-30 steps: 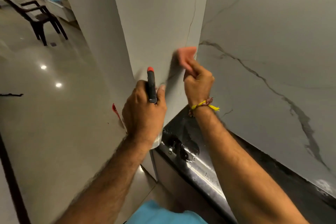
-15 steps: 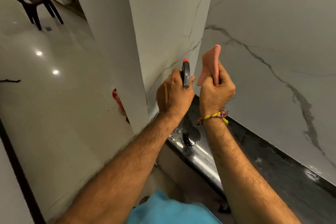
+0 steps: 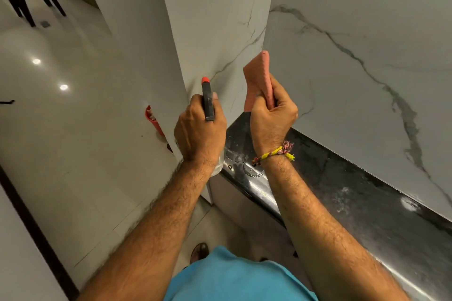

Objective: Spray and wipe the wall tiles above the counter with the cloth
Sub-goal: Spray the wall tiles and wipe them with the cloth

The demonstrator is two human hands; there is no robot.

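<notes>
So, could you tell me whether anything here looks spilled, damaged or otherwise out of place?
Only the counter stands out: droplets and small puddles sit on its dark top below the right hand, with pale smears further right. The dark lines on the wall tiles look like marble veining, not cracks.

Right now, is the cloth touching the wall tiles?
Cannot tell. In the head view the right hand holds the bunched pink cloth up at the corner of the wall tiles; neither contact nor gap shows plainly.
</notes>
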